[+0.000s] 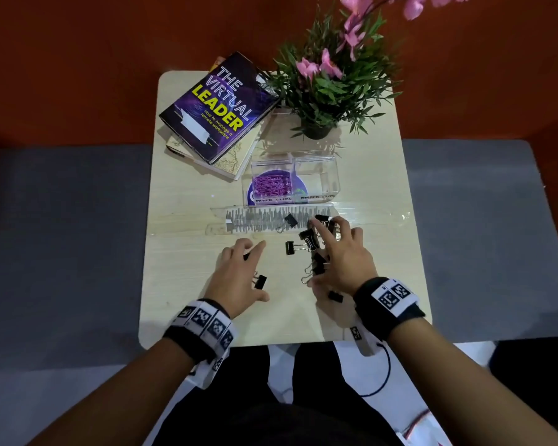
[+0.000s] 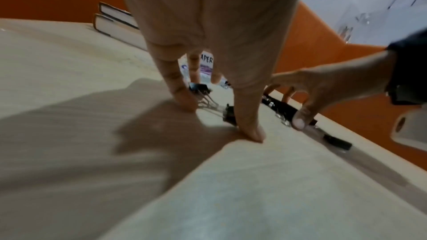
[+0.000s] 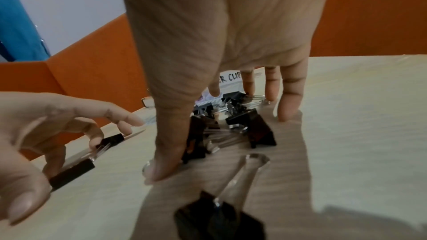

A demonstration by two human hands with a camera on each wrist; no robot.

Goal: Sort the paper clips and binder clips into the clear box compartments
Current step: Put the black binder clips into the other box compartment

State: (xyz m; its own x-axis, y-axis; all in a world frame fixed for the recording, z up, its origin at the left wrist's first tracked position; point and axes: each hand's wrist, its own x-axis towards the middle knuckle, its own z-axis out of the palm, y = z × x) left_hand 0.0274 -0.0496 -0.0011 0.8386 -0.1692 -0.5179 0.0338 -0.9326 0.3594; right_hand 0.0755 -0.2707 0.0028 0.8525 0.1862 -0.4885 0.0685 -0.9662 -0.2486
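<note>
From the head view, your landmark is the clear box (image 1: pixel 292 178) in the middle of the table (image 1: pixel 181 284). Its left compartment, labelled for paper clips, already holds the purple paper clips (image 1: pixel 271 185); the right one, labelled for binder clips, looks empty. All the black binder clips (image 1: pixel 306 241) lie loose on your side of the box, some on the clear lid (image 1: pixel 239 220) just in front of it. Your left hand (image 1: pixel 239 278) hovers with fingers spread near a stray clip (image 1: pixel 260 281); your right hand (image 1: pixel 339 252) is splayed over the densest cluster. Neither hand grips anything yet.

In the left wrist view, your left fingertips (image 2: pixel 184 101) touch the table with fingers apart, and two clips sit between finger and thumb. Sweep these toward the cluster before lifting.

In the right wrist view, your right fingers (image 3: pixel 290 101) and thumb stand apart around a tangled heap of clips (image 3: pixel 231 130), fingertips on the table. One more clip (image 3: pixel 217 214) lies nearer your wrist than the heap, farthest from the box.

To gather well, close your fingers slowly under the heap, since the wire handles likely interlock and may drag extras. Lift only what you hold firmly, then carry it over the box's right compartment and release low.
</note>
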